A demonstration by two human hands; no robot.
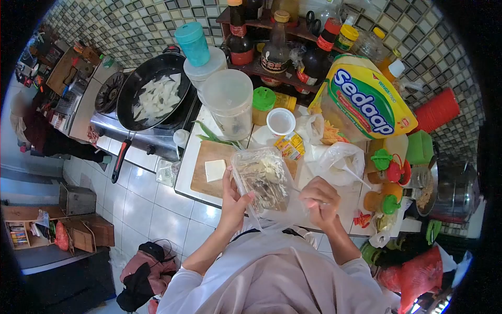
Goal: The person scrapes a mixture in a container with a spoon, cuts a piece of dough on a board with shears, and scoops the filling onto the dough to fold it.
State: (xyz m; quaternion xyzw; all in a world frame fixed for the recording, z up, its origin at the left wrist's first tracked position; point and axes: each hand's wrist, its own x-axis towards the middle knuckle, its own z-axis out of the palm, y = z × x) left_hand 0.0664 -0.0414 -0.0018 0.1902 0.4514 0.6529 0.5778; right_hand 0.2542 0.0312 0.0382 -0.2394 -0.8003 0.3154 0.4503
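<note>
My left hand (234, 201) is closed on the near left side of a clear plastic container (261, 172), which is tilted over the counter. Pale, creamy lumps and smears cling to the container's inside. Held in my right hand (320, 201) is a thin utensil whose tip reaches the container's right side; its exact kind is hard to make out. Beside the container, a white square block (215, 170) lies on a wooden cutting board (198, 180). Green leaves (212, 135) rest at the board's far edge.
A black frying pan (123, 104) with pale pieces stands on the stove (112, 125) at left. Tall clear canisters (227, 99), a white cup (281, 122), a yellow Sedaap pouch (366, 94) and plastic bags (340, 165) line the counter. Another person (39, 125) stands far left.
</note>
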